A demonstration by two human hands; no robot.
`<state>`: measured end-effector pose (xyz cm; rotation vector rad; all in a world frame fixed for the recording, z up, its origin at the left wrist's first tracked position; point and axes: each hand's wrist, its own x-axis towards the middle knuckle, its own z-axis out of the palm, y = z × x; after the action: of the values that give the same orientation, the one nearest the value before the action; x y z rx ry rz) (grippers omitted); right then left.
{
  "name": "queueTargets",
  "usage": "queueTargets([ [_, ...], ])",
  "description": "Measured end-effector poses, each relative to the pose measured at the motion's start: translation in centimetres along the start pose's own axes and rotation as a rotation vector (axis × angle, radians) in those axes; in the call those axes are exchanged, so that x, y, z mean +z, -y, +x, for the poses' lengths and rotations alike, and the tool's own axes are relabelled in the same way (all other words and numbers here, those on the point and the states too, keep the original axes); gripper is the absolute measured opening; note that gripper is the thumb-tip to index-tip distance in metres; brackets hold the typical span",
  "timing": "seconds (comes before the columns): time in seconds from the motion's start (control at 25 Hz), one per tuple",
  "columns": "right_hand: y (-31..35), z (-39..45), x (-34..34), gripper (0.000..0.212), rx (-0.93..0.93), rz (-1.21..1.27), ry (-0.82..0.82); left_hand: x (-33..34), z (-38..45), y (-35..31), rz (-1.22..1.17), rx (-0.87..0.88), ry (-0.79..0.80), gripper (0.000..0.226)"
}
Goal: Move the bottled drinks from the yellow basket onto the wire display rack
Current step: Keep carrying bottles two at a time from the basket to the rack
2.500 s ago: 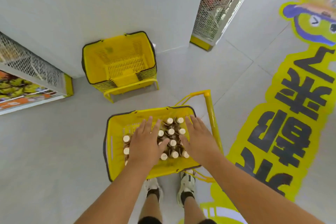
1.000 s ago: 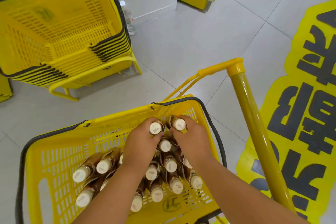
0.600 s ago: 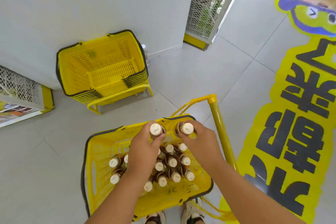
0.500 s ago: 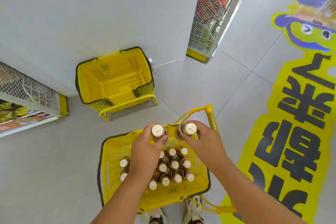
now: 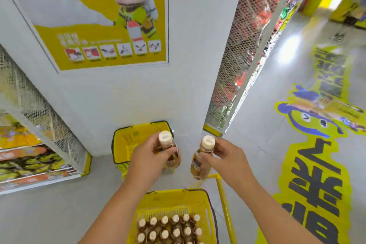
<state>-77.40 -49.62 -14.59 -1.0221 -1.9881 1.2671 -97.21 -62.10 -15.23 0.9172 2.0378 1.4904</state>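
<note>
Both hands raised in front of the chest, each grasping one bottled drink by its upper part, just under the cap.

Left hand (image 5: pixel 151 156): fingers and thumb curled round the neck and shoulder of the left bottle (image 5: pixel 168 147). Bottle near upright, cream cap towards the camera, brown body partly covered by the fingers.

Right hand (image 5: pixel 224 157): fingers pinching the neck of the right bottle (image 5: pixel 201 158). Brown body hangs free below the fingers, tilted slightly so the base points down and left. Label blurred, not readable.

The two bottles are near each other but apart, a clear gap between them. Both are well above the yellow basket (image 5: pixel 178 199).

The yellow basket sits on the floor (image 5: pixel 49 210) at the bottom edge, its near side cut off by the frame. Inside, remaining bottles (image 5: pixel 170 228) stand upright in close rows, caps up; the count is uncertain because the lowest rows are cropped. A yellow handle bar (image 5: pixel 222 200) rises at its right side.

Behind the left hand, a stack of empty baskets (image 5: pixel 130 140) stands against the white wall (image 5: pixel 138 95), partly hidden by the hand and bottle.

Wire mesh rack (image 5: pixel 243 49) to the right of the wall, seen end-on; goods behind the mesh are a blur of red. A second mesh panel (image 5: pixel 37 109) at left, cut off. Poster (image 5: pixel 95 16) on the wall, small print illegible.
</note>
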Motion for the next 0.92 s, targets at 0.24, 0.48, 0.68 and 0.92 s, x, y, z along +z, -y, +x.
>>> queueTargets([
  [0.24,9.6,1.7,-3.5,0.032,-0.215,0.019,0.078,-4.3,-1.4,-9.2,0.041,0.105,-0.077,0.038],
  [0.48,14.8,1.9,-7.2,0.028,-0.321,0.029,0.276,-6.8,-6.8,-14.6,0.036,0.098,-0.274,0.040],
  [0.68,19.3,0.1,-6.1,0.024,-0.410,0.047,0.537,-9.6,-14.0,-17.8,0.038,0.052,-0.452,0.032],
  [0.92,25.2,-6.4,-0.2,0.021,-0.523,0.142,0.826,-14.4,-25.4,-19.8,0.072,-0.022,-0.689,0.033],
])
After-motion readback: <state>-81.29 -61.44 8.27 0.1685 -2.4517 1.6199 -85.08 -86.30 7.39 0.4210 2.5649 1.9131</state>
